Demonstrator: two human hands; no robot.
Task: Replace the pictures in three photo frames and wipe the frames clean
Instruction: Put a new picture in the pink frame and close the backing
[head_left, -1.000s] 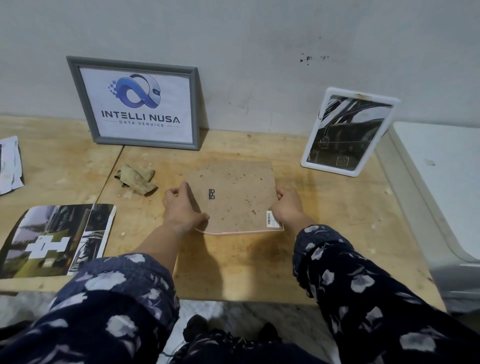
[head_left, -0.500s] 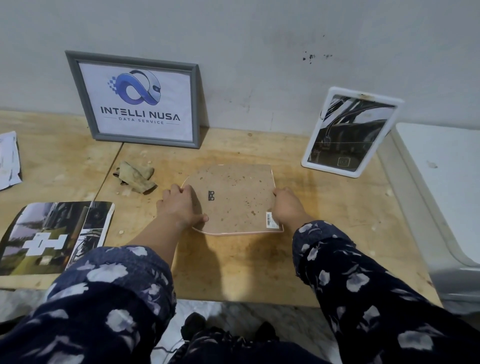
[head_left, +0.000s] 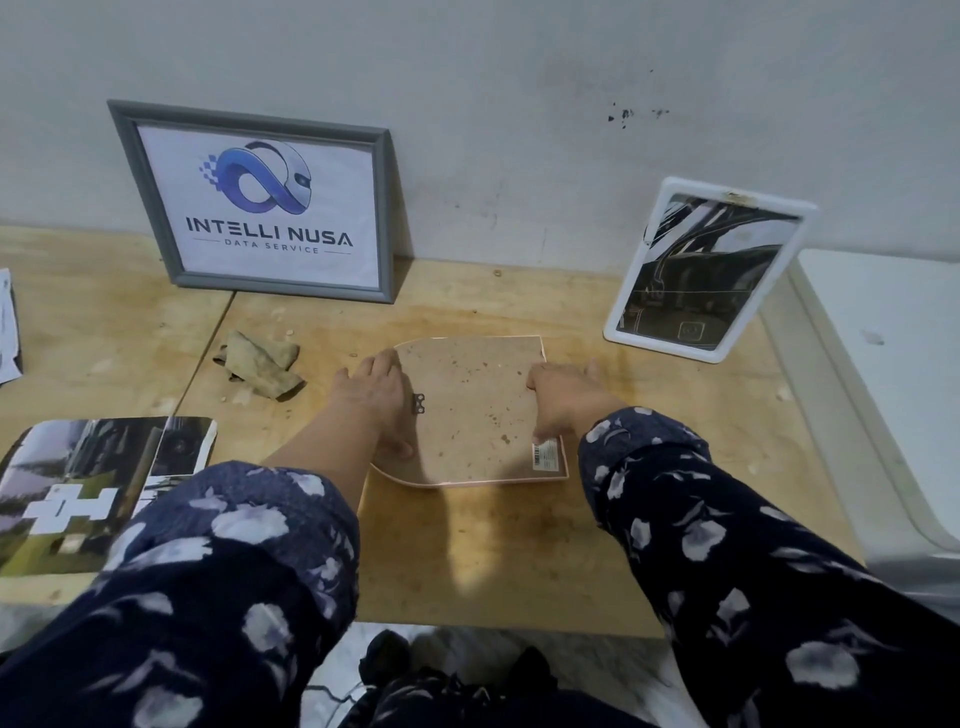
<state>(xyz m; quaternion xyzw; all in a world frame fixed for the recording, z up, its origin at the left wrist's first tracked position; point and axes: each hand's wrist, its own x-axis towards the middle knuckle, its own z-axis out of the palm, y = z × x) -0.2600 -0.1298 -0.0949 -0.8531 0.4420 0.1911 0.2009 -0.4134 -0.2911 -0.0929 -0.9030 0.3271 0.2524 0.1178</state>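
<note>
At the centre of the picture I see a frame (head_left: 470, 410) lying face down on the wooden counter (head_left: 675, 415), its speckled brown backing up and a barcode sticker (head_left: 544, 455) at its lower right corner. My left hand (head_left: 376, 397) rests on the frame's left edge, fingers (head_left: 387, 364) extended together along the side, thumb down near the lower left corner. My right hand (head_left: 563, 397) lies on the right edge, fingers flat and close together, one fingertip pressing just above the sticker. Whether either hand curls under the edge, I cannot tell.

At upper left a grey frame (head_left: 254, 202) with a logo print leans against the wall. At upper right a white frame (head_left: 709, 270) with a dark picture leans there too. A crumpled cloth (head_left: 260, 364) lies left of centre, well apart from my left hand. Loose prints (head_left: 98, 483) lie at lower left, partly behind my sleeve (head_left: 208, 597).
</note>
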